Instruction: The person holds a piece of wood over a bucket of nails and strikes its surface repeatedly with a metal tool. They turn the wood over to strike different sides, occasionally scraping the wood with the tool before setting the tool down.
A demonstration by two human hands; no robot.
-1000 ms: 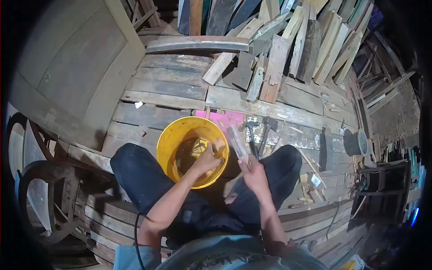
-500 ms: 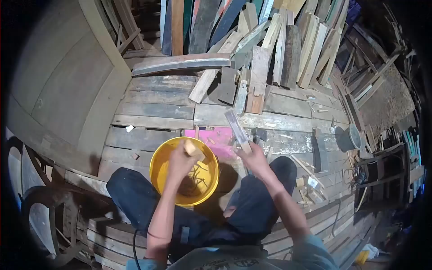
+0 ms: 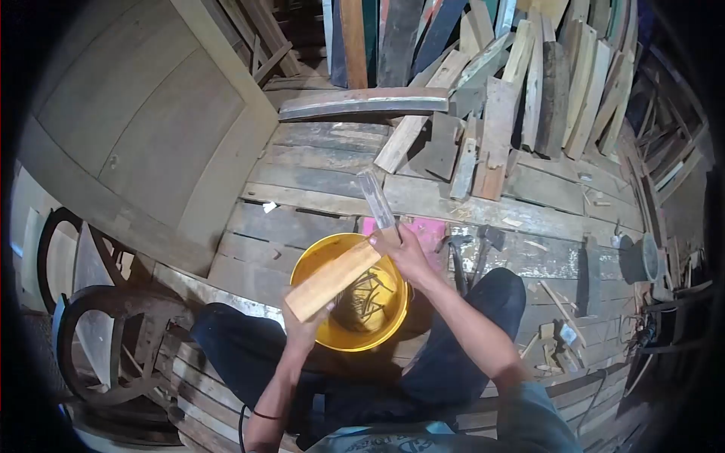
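1. Since the frame half a second ago, the left hand (image 3: 305, 326) is holding a wooden piece (image 3: 332, 278) that is now fully out of the yellow bucket (image 3: 332, 241), where before only a short end was showing above the rim. The right hand (image 3: 404, 253) is sitting closer to the bucket than it was.
2. The left hand's fingers are clenching around the lower end of the wooden piece, which is a pale, flat length of timber.
3. The wooden piece is slanting up and to the right over the bucket's opening, and its upper end is reaching almost to the right hand.
4. The right hand's fingers are closing around the near end of a flat grey tool (image 3: 375, 200), which is pointing up and away over the floorboards.
5. I cannot tell whether the tool is touching the wooden piece where the two are meeting by the right hand.
6. The bucket is standing on the floor between the person's legs, and dark thin scraps (image 3: 368, 291) are lying inside it.
7. A pink sheet (image 3: 432, 230) is lying just beyond the bucket, and two hammers (image 3: 455, 253) are resting on the boards to its right.
8. A large door panel (image 3: 143, 128) is leaning at the left, a dark chair (image 3: 106, 340) is standing below it, and stacked planks (image 3: 521, 83) are filling the far side.
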